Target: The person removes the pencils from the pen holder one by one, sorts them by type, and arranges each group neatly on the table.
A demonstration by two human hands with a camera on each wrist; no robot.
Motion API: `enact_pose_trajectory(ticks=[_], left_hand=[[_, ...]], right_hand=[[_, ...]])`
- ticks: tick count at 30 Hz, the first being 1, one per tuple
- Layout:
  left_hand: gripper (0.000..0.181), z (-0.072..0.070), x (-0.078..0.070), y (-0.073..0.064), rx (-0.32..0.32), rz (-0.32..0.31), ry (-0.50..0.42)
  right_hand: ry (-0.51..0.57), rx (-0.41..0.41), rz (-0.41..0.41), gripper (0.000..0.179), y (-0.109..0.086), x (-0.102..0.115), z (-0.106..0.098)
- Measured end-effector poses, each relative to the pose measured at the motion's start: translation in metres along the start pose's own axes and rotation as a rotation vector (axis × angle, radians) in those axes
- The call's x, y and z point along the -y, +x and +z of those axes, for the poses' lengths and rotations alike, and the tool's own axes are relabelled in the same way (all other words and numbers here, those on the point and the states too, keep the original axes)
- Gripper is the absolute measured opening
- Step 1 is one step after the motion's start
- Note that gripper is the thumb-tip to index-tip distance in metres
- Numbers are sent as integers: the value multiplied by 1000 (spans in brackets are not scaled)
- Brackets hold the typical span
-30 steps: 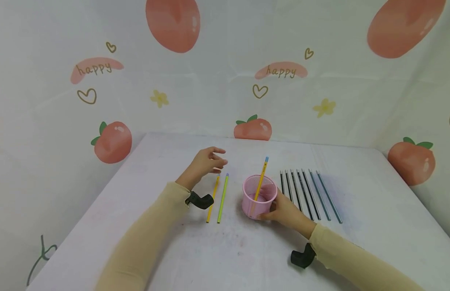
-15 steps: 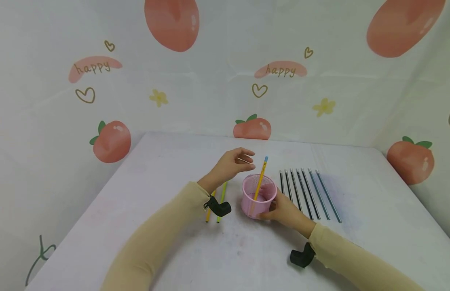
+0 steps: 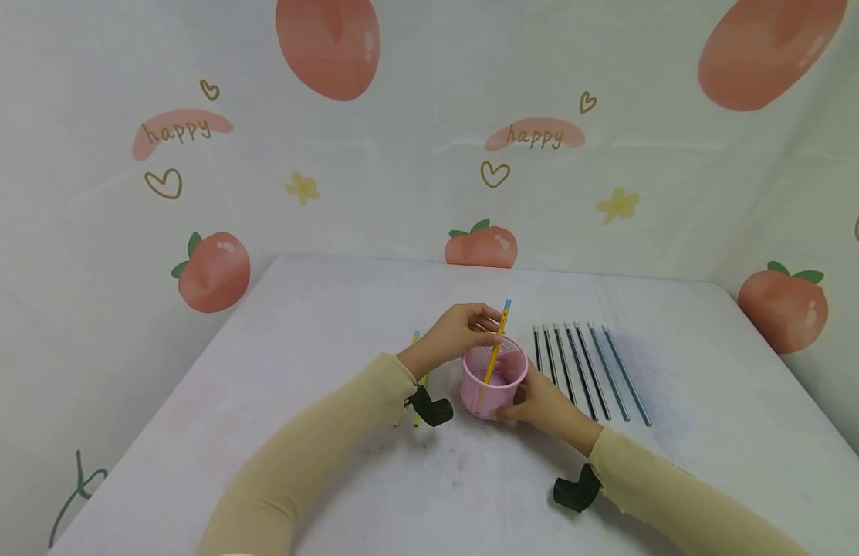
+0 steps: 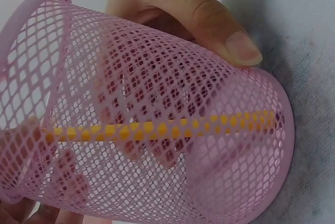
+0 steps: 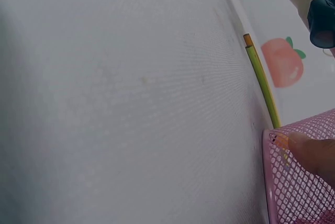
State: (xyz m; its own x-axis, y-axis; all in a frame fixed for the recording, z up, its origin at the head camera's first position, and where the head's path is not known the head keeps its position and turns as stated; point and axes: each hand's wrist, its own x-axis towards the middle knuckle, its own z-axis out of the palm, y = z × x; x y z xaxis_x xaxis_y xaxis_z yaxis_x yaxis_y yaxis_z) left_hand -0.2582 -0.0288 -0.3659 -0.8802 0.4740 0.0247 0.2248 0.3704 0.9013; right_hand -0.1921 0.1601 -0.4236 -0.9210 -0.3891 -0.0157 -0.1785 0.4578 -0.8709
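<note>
A pink mesh pencil cup (image 3: 472,395) stands upright on the table, with one yellow pencil (image 3: 495,357) leaning inside it. My right hand (image 3: 550,405) grips the cup from the right side, and its thumb (image 4: 225,38) presses low on the mesh in the left wrist view. Over the rim, my left hand (image 3: 457,333) pinches the pencil's upper part between thumb and fingers. Through the mesh, the pencil's lower end (image 4: 209,125) shows down at the cup's base. The right wrist view catches the cup's bottom edge (image 5: 268,177) on the table.
Left of the cup, a yellow pencil (image 3: 416,337) and a lime-green pencil (image 5: 264,85) lie side by side, partly hidden by the left arm. A row of several black and blue-green pencils (image 3: 627,374) lies to the right. A printed cloth backdrop rises behind the table (image 3: 353,293).
My left hand has moved right, from above the loose pencils to the cup, then lowered and taken hold of the pencil in it. The right hand and cup have stayed put.
</note>
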Motion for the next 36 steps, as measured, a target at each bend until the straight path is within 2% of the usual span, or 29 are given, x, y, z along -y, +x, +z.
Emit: enact_pose_trajectory(ticks=[8,11,17,22,25,27,30,36], left_hand=[[26,-2,-4,1,-36,36,-3],[25,-7,-6,3,-63,57,-53],[23,-25,-17,1,-124,115,-256],[20,-52,-34,-8,-189,188,-468],[19,-71,-43,-15,-240,217,-542],[21,-83,-47,-20,-272,211,-551],[24,-96,-45,-25,-305,170,-521],[39,-107,-20,-33,-305,12,-390]], right_hand=[[9,3,18,97,1,1,0],[7,-1,13,94,1,0,0],[6,5,7,91,2,0,1],[3,0,-11,88,1,0,1],[5,-7,-29,87,1,0,1],[5,-6,-41,87,0,0,1],[6,-10,-42,88,0,1,1],[-10,-13,-51,87,-1,2,1]])
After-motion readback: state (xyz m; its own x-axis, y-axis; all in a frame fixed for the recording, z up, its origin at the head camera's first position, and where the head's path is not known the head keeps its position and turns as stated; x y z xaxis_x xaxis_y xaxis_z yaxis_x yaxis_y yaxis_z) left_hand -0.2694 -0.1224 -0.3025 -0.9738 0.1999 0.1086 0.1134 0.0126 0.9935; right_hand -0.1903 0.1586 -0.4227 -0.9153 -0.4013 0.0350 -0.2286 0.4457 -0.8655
